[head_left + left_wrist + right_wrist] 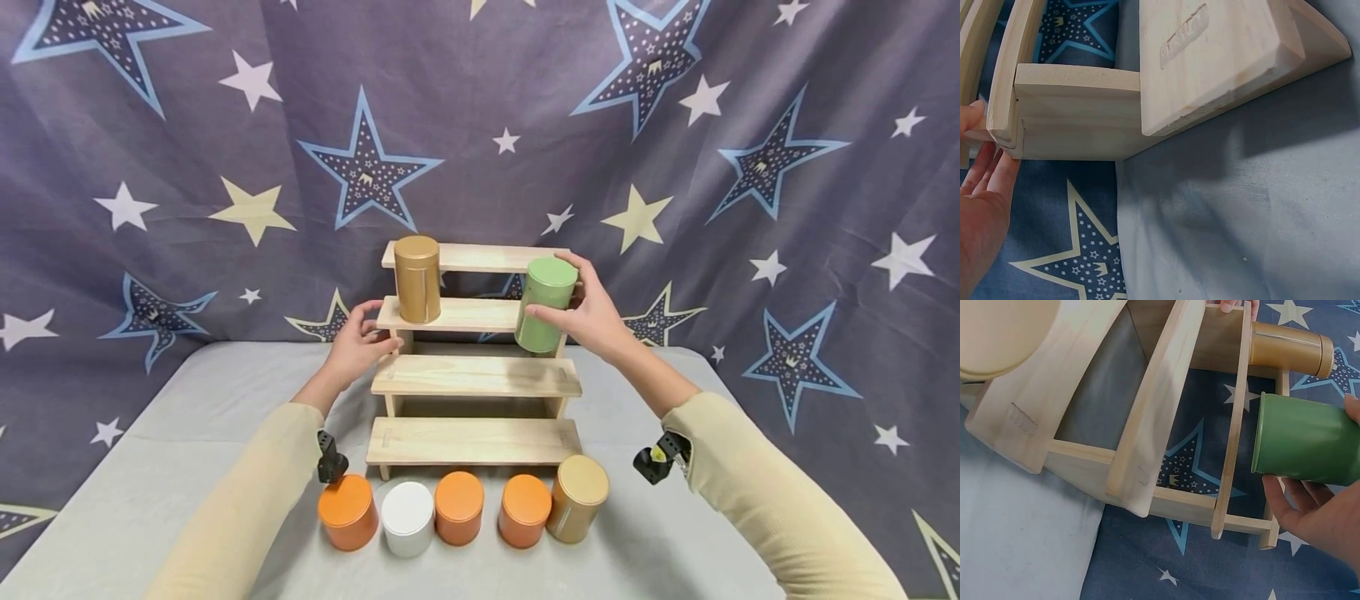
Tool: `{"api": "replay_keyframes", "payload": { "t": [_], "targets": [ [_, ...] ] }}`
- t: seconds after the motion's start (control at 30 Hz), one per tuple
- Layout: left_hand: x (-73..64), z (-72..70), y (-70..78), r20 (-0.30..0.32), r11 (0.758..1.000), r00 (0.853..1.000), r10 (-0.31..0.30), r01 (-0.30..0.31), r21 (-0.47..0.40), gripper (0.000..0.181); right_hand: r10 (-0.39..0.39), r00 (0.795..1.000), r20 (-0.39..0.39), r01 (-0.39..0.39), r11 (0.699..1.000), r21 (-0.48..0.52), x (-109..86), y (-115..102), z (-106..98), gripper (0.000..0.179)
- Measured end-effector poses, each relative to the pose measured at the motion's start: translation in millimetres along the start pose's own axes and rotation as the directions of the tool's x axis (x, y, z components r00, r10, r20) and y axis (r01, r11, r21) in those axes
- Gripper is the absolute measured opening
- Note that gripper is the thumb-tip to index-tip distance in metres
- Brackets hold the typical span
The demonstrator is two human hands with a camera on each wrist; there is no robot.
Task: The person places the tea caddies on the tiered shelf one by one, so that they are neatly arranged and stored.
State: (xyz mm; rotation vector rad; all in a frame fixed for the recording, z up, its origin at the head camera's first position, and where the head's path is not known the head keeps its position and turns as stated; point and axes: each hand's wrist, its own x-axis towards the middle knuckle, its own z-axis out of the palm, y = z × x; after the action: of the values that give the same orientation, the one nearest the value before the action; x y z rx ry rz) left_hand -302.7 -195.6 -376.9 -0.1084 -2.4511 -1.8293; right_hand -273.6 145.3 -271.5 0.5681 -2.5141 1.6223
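My right hand (pixel 592 312) grips a green tin canister (pixel 546 310), thumb in front and fingers behind its side. It is held at the right end of the third step of a wooden stepped display rack (pixel 476 377). In the right wrist view the canister (pixel 1307 440) is beside that step's edge. My left hand (pixel 358 342) holds the left end of the same step. The left wrist view has its fingers (pixel 1004 178) against the wood and the thumb above. A tall gold canister (pixel 417 283) stands on the left part of that step.
In front of the rack stand an orange tin (pixel 348 512), a white tin (pixel 408 518), two more orange tins (pixel 459 508) and a tall gold canister (pixel 579 498). A star-patterned curtain (pixel 480 108) hangs behind the cloth-covered table (pixel 225 392).
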Motion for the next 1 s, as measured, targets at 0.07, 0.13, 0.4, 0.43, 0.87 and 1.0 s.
{"api": "replay_keyframes", "payload": {
  "t": [0.07, 0.13, 0.4, 0.43, 0.87, 1.0],
  "targets": [
    [-0.8, -0.2, -0.1, 0.000, 1.000, 1.000, -0.007, 0.007, 0.001, 0.075, 0.003, 1.000, 0.000, -0.003, 1.000, 0.001, 1.9, -1, 0, 0.087],
    [-1.6, -0.5, -0.3, -0.002, 1.000, 1.000, -0.014, 0.014, 0.005, 0.076, 0.005, 1.000, -0.003, -0.005, 1.000, -0.002, 3.7, -3, 1, 0.086],
    [-3.6, -1.0, -0.9, -0.002, 1.000, 1.000, -0.022, 0.022, 0.009, 0.076, -0.014, 1.000, -0.006, 0.014, 1.000, -0.001, 9.4, -10, 7, 0.086],
    [-3.8, -1.0, -0.9, -0.002, 1.000, 1.000, -0.023, 0.023, 0.007, 0.076, -0.014, 1.000, -0.006, 0.014, 1.000, 0.000, 10.1, -10, 7, 0.086],
    [-2.5, -0.4, 1.0, 0.000, 1.000, 1.000, -0.016, 0.016, -0.007, 0.076, -0.029, 0.999, -0.032, 0.029, 1.000, -0.006, 25.4, -16, 21, 0.084],
    [-1.7, -0.4, 1.6, 0.002, 1.000, 1.000, -0.008, 0.008, -0.008, 0.076, -0.049, 0.998, -0.030, 0.050, 0.999, 0.011, 30.2, -20, 27, 0.084]
  ]
}}
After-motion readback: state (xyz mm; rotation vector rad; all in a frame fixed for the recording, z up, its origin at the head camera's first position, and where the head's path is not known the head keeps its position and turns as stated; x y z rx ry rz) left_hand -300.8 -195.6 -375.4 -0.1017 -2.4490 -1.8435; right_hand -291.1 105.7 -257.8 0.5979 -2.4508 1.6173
